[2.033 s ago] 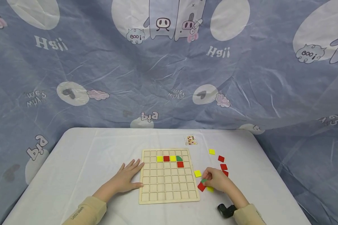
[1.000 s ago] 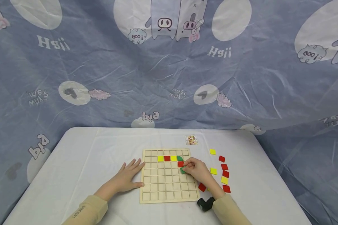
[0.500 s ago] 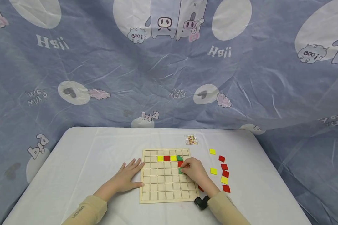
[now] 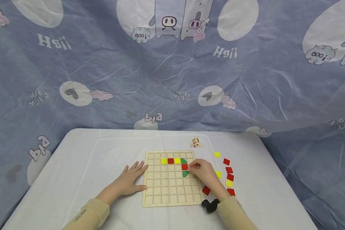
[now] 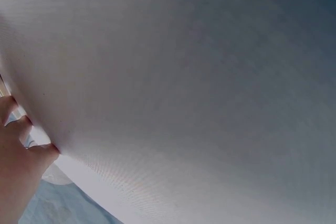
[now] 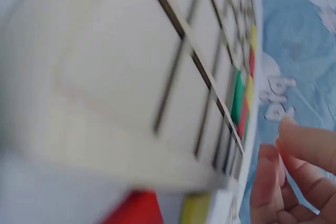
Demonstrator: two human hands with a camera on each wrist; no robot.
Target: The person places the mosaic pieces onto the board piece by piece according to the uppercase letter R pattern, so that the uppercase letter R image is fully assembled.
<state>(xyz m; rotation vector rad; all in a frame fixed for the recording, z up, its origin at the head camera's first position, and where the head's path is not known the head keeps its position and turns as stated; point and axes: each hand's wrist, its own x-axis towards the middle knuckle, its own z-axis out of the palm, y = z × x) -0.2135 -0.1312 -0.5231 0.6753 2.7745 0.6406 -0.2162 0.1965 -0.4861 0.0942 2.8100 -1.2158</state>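
A wooden grid board [image 4: 164, 191] lies on the white table. Along its left edge rests my left hand [image 4: 129, 180], fingers spread, fingertips and thumb at the rim. My right hand [image 4: 203, 172] hovers at the board's right side with loosely bent fingers and nothing between them; the right wrist view shows its bare fingertips [image 6: 287, 125]. Just left of it, a green quarter-round tile [image 4: 185, 174] sits in a cell below a red square tile [image 4: 184, 167]. Above these lies another green quarter-round tile [image 4: 183, 161], ending a row with a yellow tile [image 4: 177, 161], a red tile [image 4: 170, 161] and another yellow tile [image 4: 164, 161].
Loose tiles, such as a red tile [image 4: 206, 190] and a yellow tile [image 4: 217, 154], lie right of the board, some partly behind the right arm. A small patterned card [image 4: 195, 142] is beyond the board. A black object [image 4: 209, 206] sits by the right cuff.
My right hand brought a green quarter-round tile from the loose tiles to the board, set it below the red tile and let go, drawing slightly right. My left hand stayed put.
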